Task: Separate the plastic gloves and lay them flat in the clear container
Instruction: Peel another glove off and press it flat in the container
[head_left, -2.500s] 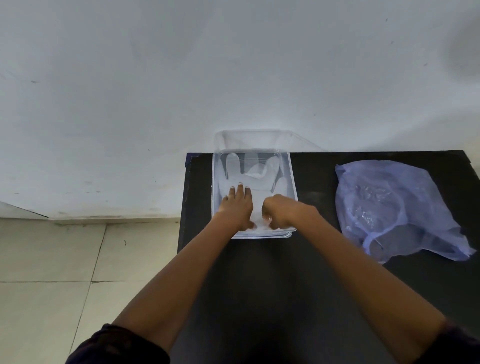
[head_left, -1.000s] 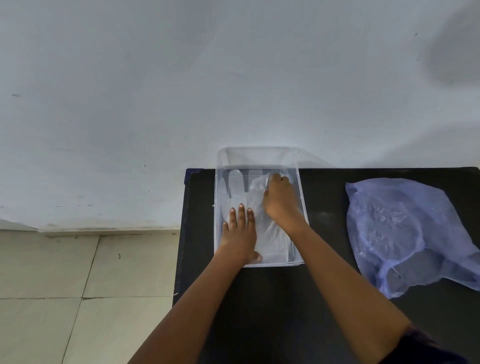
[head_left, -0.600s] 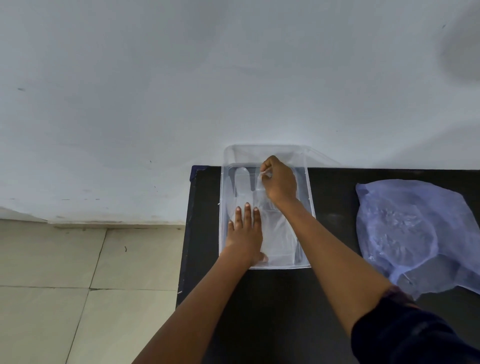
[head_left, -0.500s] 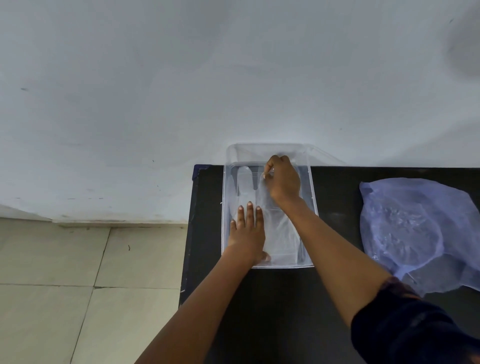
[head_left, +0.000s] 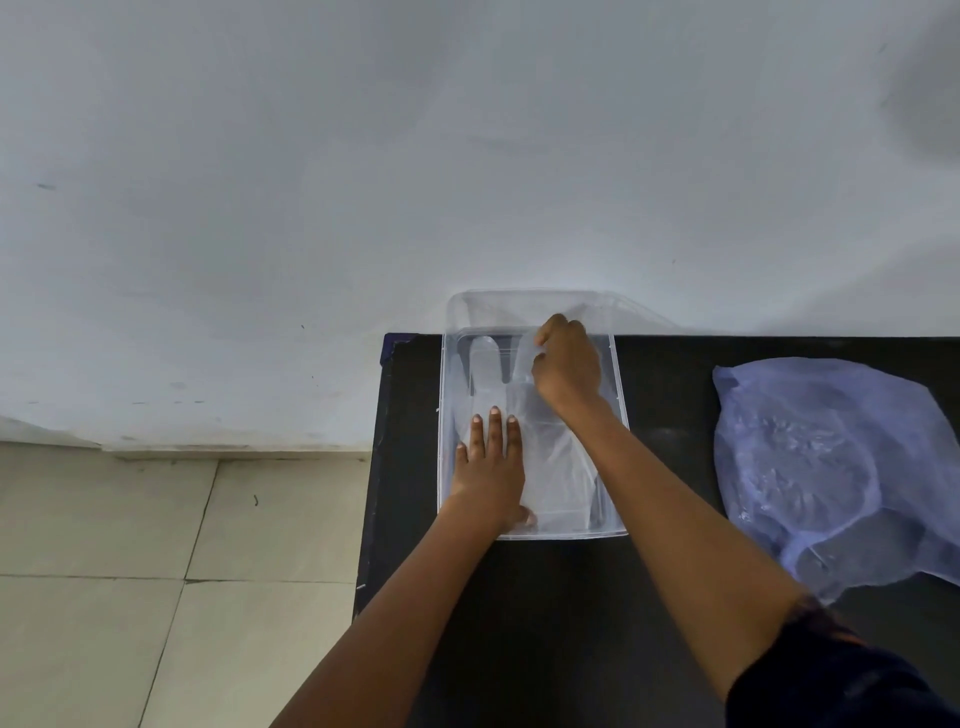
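A clear rectangular container sits at the far left end of the black table, its back edge against the wall. A thin see-through plastic glove lies inside it, fingers pointing away from me. My left hand lies flat with fingers spread on the glove's near left part, pressing it down. My right hand is at the far end of the container, its fingers pinched on one of the glove's fingers. I cannot tell whether more gloves lie underneath.
A bluish translucent plastic bag with crumpled contents lies on the black table to the right of the container. The table's left edge drops to a tiled floor. A white wall stands directly behind.
My right hand went from the near end of the container to its far end and pinched a glove finger there. My left hand stayed flat on the glove.
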